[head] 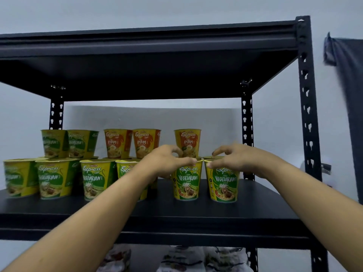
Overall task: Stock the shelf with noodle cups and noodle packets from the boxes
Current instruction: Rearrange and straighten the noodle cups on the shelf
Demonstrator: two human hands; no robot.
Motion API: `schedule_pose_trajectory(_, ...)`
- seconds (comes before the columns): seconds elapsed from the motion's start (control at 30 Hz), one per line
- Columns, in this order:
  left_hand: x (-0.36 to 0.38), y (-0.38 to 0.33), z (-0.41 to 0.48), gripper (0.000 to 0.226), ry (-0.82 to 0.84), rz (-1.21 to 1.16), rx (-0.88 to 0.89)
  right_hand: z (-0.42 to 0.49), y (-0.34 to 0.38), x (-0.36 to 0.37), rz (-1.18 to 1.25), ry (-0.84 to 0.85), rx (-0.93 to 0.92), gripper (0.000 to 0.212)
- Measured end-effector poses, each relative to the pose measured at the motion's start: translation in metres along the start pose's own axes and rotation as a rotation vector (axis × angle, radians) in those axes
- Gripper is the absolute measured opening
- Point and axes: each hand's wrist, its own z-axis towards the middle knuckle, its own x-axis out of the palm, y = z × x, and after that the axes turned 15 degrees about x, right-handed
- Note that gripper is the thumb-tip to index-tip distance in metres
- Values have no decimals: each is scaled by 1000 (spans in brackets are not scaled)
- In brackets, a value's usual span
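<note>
On the black shelf board [196, 211] stand two green vegetarian noodle cups side by side at the front right. My left hand [167, 160] reaches over the top of the left cup [186, 183], thumb along its front rim and fingers curled behind the lid. In the same way, my right hand [231, 158] holds the right cup [224, 185] by its top. Both cups rest upright on the board. Behind them an orange Ayam cup [187, 141] sits on a hidden lower cup.
More green cups [53, 179] fill the left of the board in two tiers, with two more orange cups [131, 143] stacked at the back middle. Black uprights [306, 114] frame the right side. White noodle packets [182, 258] lie on the shelf below. A dark cloth [349, 79] hangs at the right.
</note>
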Motion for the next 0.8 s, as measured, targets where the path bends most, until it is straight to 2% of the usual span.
schedule_pose_trajectory(0.1, 4, -3, -7, 82, 26, 12, -11, -7, -2, 4, -4, -19, -6, 54)
schedule_pose_trajectory(0.3, 13, -14, -16, 75, -14, 165, 34, -15, -6, 4, 27, -29, -44, 48)
schedule_pose_trajectory(0.37, 15, -16, -20, 77, -25, 184, 59, -17, -7, 4, 25, -30, -59, 49)
schedule_pose_trajectory(0.47, 13, -16, -32, 86, -36, 173, 104, -22, -13, 7, -46, -106, -103, 66)
schedule_pose_trajectory(0.53, 10, -12, -43, 87, -51, 195, 148, -30, -18, 12, -99, -224, -176, 71)
schedule_pose_trajectory(0.63, 4, -2, -60, 76, -65, 231, 238, -49, -23, 21, -141, -404, -323, 64)
schedule_pose_trajectory(0.7, -1, 4, -74, 70, -41, 246, 258, -62, -21, 28, -165, -427, -409, 60)
schedule_pose_trajectory(0.8, -12, 12, -98, 60, 34, 288, 259, -80, -13, 43, -175, -336, -516, 52)
